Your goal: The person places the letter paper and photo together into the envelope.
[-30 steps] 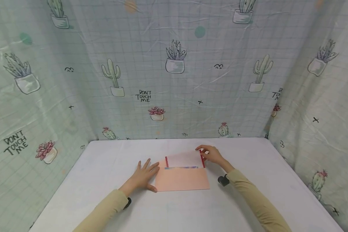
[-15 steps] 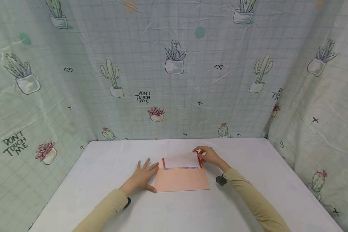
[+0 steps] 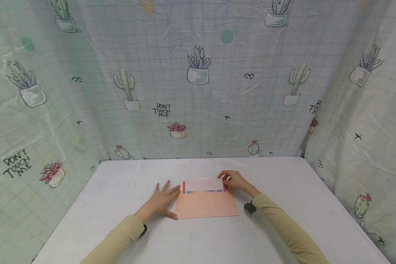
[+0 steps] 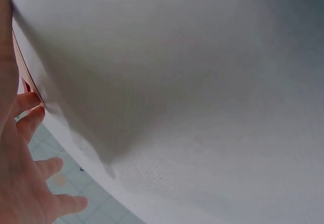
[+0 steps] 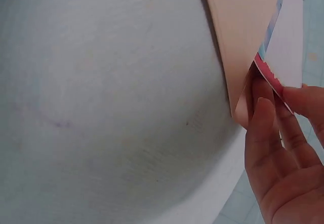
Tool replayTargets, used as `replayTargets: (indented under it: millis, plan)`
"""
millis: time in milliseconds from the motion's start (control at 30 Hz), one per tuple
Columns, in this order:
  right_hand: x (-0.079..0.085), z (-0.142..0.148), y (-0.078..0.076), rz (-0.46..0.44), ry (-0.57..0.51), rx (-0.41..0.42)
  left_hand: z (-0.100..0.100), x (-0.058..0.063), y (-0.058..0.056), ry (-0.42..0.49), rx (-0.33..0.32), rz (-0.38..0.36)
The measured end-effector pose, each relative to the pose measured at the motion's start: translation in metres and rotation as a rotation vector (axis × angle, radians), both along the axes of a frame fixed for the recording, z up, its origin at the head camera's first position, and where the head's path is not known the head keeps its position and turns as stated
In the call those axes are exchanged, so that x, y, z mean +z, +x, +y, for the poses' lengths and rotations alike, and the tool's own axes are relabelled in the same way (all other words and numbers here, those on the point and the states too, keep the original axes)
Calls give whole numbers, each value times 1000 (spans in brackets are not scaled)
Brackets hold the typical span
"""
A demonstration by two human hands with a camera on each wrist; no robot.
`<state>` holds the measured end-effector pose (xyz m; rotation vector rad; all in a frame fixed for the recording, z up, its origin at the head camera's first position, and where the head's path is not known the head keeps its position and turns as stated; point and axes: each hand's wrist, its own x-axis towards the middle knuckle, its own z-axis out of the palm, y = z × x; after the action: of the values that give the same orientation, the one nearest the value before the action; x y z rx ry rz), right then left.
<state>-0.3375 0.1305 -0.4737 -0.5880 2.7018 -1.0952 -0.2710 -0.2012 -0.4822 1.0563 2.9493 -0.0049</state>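
Observation:
A flat peach-coloured paper rectangle, like an envelope (image 3: 206,205), lies mid-table. Behind its near panel stands a white paper sheet (image 3: 202,184) with red strips at both ends and a blue printed strip along its lower edge. My left hand (image 3: 160,201) rests at the envelope's left side, fingers spread and thumb at the near corner. My right hand (image 3: 235,181) pinches the sheet's right end. In the right wrist view the thumb and fingers close on the red end strip (image 5: 270,74), beside the envelope's corner. The left wrist view shows only a sliver of the envelope.
The white table (image 3: 198,242) extends around the papers, its far edge meeting a curtain (image 3: 138,124) printed with cacti. Dark wrist cameras hang under both sleeves; the right one (image 3: 250,208) sits close above the table.
The right hand has shifted left and a little toward the person with the white sheet, whose right end is now lower and more level. The left hand stays in place.

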Motion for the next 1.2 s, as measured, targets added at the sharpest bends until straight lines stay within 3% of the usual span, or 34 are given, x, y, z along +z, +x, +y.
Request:
replayTargets:
  millis: [133,400,667,967,1200]
  plan:
    - [2,-2,2,9,-3,71,0,0,1,2,5,-3]
    - [6,-4,3,-5,107,201,1,-3,2,-1,8,-7]
    - [3,-5,3,-25,170,221,4,-5,3,-5,22,-3]
    - [6,-4,6,-120,183,225,5,-4,7,0,42,-16]
    - [7,-5,11,-113,206,276,5,-4,7,-2,41,-24]
